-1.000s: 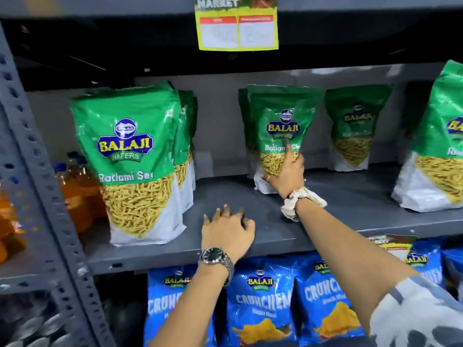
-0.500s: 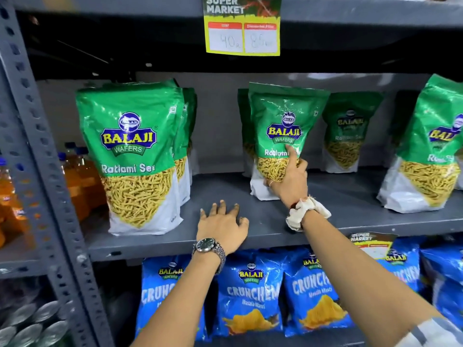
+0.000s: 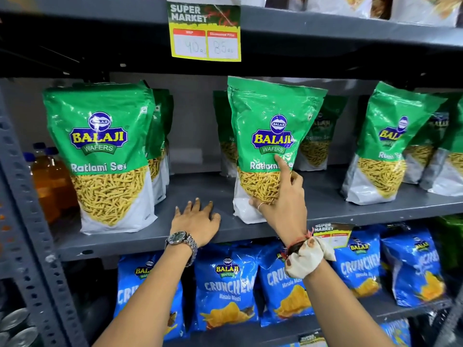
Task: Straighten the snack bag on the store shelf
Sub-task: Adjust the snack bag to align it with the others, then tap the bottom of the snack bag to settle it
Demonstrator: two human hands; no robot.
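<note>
The right hand [image 3: 283, 209] clasps the lower front of the green Ratlami Sev bag [image 3: 270, 136], forefinger raised, bag standing near the grey shelf [image 3: 325, 209] edge. The left hand [image 3: 196, 221] lies flat, fingers spread, beside it. More green bags [image 3: 315, 136] stand behind; another Ratlami Sev bag [image 3: 100, 151] stands left, blue Crunchem bags [image 3: 225, 284] below.
</note>
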